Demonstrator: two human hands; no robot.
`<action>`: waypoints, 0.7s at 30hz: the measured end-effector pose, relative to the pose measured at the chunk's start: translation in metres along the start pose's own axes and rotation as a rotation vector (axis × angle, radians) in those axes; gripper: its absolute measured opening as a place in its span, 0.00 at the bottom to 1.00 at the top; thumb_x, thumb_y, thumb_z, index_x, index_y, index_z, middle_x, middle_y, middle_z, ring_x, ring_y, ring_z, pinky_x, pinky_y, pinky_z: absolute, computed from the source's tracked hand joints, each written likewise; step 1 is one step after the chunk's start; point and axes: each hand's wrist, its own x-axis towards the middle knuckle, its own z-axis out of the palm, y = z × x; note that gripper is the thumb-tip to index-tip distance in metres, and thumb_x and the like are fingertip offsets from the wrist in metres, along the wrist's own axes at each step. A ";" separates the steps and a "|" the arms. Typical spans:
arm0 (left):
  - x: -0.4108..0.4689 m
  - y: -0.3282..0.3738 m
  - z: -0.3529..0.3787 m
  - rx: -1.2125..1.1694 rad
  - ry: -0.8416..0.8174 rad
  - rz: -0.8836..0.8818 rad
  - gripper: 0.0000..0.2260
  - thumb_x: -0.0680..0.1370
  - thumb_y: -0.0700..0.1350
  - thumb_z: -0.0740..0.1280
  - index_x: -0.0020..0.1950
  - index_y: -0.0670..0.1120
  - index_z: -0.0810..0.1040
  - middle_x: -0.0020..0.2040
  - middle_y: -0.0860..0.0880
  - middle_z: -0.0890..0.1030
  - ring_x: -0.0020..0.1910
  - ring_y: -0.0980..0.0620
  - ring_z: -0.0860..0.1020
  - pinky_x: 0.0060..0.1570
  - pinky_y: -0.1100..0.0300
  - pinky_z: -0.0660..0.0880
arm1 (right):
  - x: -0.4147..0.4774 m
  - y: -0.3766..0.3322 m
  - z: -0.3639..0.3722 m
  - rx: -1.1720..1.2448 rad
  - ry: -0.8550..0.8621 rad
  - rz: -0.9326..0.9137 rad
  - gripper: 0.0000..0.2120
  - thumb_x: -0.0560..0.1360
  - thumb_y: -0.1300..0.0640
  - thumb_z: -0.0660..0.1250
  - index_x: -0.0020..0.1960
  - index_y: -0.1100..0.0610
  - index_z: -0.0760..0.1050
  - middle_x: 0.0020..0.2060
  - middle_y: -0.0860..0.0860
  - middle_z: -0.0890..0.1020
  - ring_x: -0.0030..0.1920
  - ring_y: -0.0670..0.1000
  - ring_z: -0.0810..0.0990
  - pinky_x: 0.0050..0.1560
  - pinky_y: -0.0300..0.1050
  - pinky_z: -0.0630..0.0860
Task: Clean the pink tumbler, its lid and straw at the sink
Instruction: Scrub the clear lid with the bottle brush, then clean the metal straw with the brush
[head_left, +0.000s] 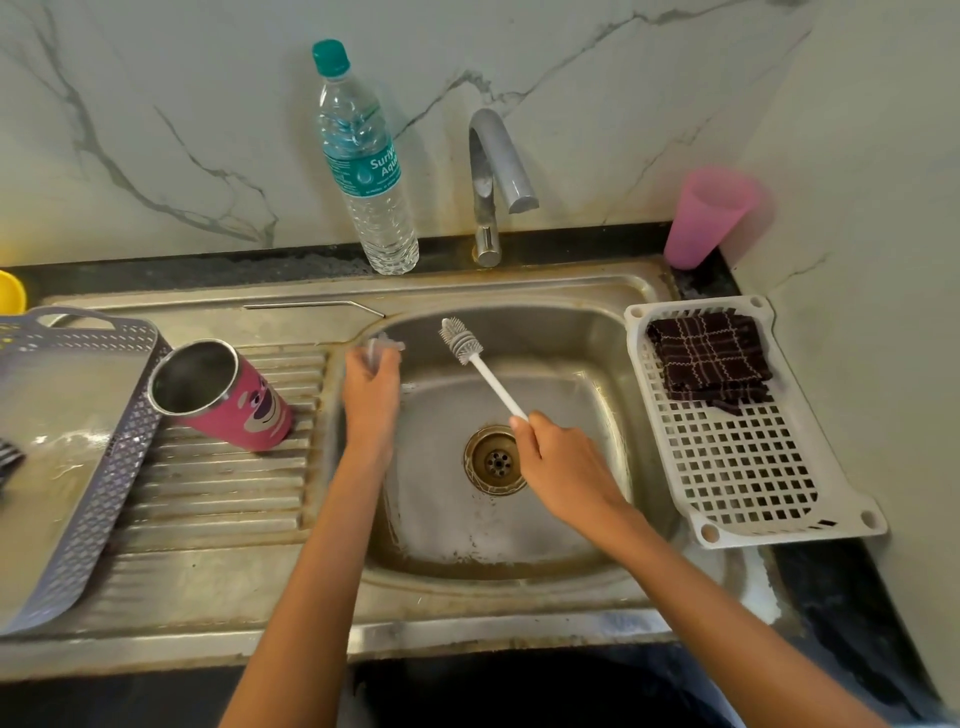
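So where's the tumbler on your feed right now? — lurker

On my head cam the pink tumbler (228, 400) is out of the basin. It's standing on the ribbed drainboard (218, 493) left of the sink (519, 545), open mouth up, just beside the grey basket (119, 441). Neither hand is touching it. The metal straw (311, 305) lies flat on the sink's back ledge, behind the drainboard. — me

And the hands? — lurker

Left hand (371, 387) is at the basin's left rim, fingers curled round a small clear piece (384, 345). It's too blurry for me to swear it's the lid. Right hand (558, 462) hovers over the drain (496, 460), thumb and fingers closed tight on the white handle of a bottle brush (483, 371). The bristle head points toward the back of the basin, near the left hand but not touching it.

Rest of the view: a water bottle (371, 171) and the tap (493, 171) at the back wall, and a pink plastic cup (706, 218) in the corner. On the right there's a white slotted tray (748, 483) with a dark checked cloth (709, 364) folded on it. — me
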 end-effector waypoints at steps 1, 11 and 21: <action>0.004 0.002 -0.007 0.067 0.033 0.040 0.08 0.79 0.51 0.63 0.54 0.49 0.71 0.45 0.49 0.74 0.43 0.52 0.72 0.42 0.58 0.70 | -0.001 0.001 0.001 0.005 -0.009 0.006 0.17 0.83 0.45 0.49 0.40 0.51 0.66 0.26 0.48 0.71 0.25 0.48 0.69 0.27 0.43 0.64; 0.076 0.013 -0.041 0.871 0.171 0.327 0.12 0.77 0.41 0.69 0.58 0.36 0.78 0.61 0.37 0.75 0.57 0.39 0.75 0.51 0.51 0.72 | 0.001 0.002 0.001 0.028 -0.030 0.027 0.18 0.83 0.45 0.49 0.39 0.53 0.66 0.27 0.49 0.71 0.26 0.48 0.68 0.28 0.42 0.62; 0.113 0.007 -0.040 1.414 0.196 0.230 0.15 0.80 0.45 0.64 0.61 0.36 0.75 0.59 0.37 0.76 0.60 0.39 0.73 0.59 0.50 0.70 | 0.004 0.008 -0.004 0.046 -0.048 0.050 0.17 0.83 0.46 0.49 0.39 0.51 0.65 0.27 0.48 0.70 0.25 0.46 0.67 0.28 0.41 0.62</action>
